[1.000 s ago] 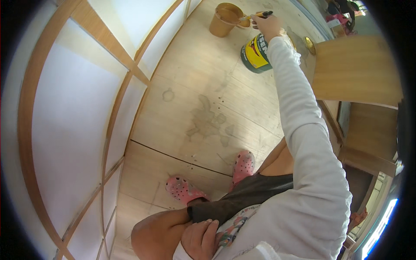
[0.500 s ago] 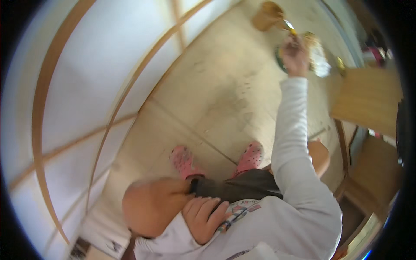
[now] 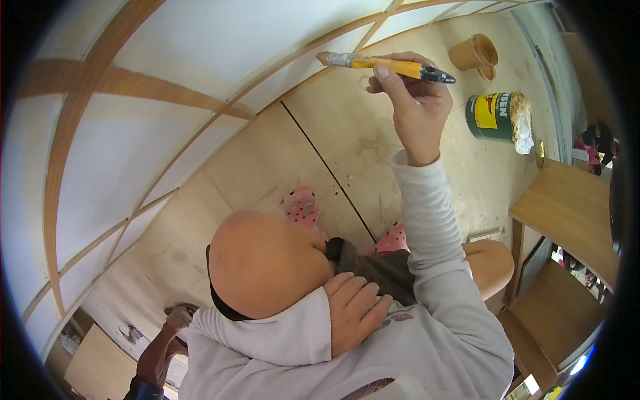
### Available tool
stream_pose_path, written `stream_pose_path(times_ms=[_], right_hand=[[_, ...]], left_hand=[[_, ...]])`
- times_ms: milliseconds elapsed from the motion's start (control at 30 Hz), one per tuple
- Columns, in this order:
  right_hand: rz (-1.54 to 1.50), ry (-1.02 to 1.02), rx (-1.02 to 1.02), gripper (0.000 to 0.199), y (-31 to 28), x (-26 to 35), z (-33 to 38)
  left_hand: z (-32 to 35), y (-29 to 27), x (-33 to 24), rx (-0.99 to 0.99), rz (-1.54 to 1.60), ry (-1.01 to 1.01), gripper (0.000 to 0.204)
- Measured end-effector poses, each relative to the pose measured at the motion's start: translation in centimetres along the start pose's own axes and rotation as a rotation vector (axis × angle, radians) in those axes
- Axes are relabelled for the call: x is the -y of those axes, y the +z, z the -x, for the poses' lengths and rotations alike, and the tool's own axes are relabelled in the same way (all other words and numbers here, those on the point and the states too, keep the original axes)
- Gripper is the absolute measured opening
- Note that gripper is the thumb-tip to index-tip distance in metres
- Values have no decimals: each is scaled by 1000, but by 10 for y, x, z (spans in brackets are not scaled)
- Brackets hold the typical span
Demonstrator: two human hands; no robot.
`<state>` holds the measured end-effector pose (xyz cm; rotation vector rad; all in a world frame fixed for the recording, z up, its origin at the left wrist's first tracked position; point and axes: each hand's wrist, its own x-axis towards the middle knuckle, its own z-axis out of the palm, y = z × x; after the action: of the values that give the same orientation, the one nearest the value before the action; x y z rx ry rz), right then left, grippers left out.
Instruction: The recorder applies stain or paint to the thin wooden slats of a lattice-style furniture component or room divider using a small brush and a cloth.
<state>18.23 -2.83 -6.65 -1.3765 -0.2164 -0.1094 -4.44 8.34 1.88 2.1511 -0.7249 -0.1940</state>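
My right hand (image 3: pixel 421 110) is closed around the yellow handle of a paintbrush (image 3: pixel 390 65), whose black end points right. The bristles reach left to the wood-and-white lattice panel (image 3: pixel 303 52) and appear to touch a wooden strip at its lower part. My left hand (image 3: pixel 358 315) lies at my lap with its fingers stretched out, holding nothing. To the right of the brush stands a brown pot (image 3: pixel 465 56). Beyond my right hand is a green tin with a yellow label (image 3: pixel 479 117), crusted with a pale, whitish mass (image 3: pixel 522 133) at its top.
The lattice panel runs along my left side. A wooden cabinet (image 3: pixel 567 200) stands at the right. A round gold-coloured lid (image 3: pixel 540 153) lies near it. My pink clogs (image 3: pixel 303 205) are on the beige tiled floor (image 3: pixel 267 160). Another person's bare limb (image 3: pixel 157 353) shows at the lower left.
My right hand has swung left with the paintbrush, away from the pot and tin toward the lattice panel. My left hand has shifted slightly right. The view has turned.
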Motion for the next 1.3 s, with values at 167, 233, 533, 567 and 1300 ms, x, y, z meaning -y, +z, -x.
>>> stream_pose_path(times_ms=[167,233,533,567,1300], right_hand=[[90,64,-13,26,11,-7,-14],[132,30,-1,27,14,-10,-19],[320,-19,112,22,25,-18,-27],[370,-8,115,22,26,-18,-27],[596,-221,-70,24,48,-25,-5]], left_hand=[[11,0,3,-36,11,16,40],[14,-3,4,-26,33,24,38],[21,-9,8,-51,49,-8,36],[21,-9,8,-52,51,-10,36],[18,-18,15,-81,75,-40,34]])
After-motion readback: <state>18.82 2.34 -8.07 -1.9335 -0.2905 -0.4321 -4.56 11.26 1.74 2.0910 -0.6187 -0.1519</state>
